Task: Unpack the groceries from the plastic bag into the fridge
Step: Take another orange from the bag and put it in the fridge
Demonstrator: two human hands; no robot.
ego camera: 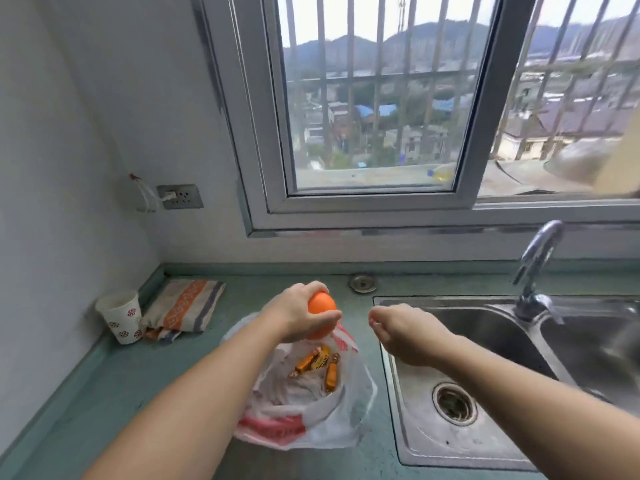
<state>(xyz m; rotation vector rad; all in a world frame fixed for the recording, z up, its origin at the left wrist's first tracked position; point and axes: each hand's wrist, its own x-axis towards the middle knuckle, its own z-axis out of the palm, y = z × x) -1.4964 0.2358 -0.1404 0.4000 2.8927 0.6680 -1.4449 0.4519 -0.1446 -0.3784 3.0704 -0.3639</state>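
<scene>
My left hand (298,311) grips an orange (322,315) from above, holding it over the far edge of the plastic bag (332,420). The white and red bag lies open on the green counter, with several orange-wrapped candies (317,367) inside. My right hand (403,332) hovers to the right of the orange, above the sink's left rim, fingers curled with nothing visible in them. The fridge is not in view.
A steel sink (415,441) with a drain (454,403) and a tap (533,271) fills the right side. A paper cup (121,317) and a folded striped cloth (183,306) sit in the left corner. A barred window (374,98) and a wall socket (180,196) are behind.
</scene>
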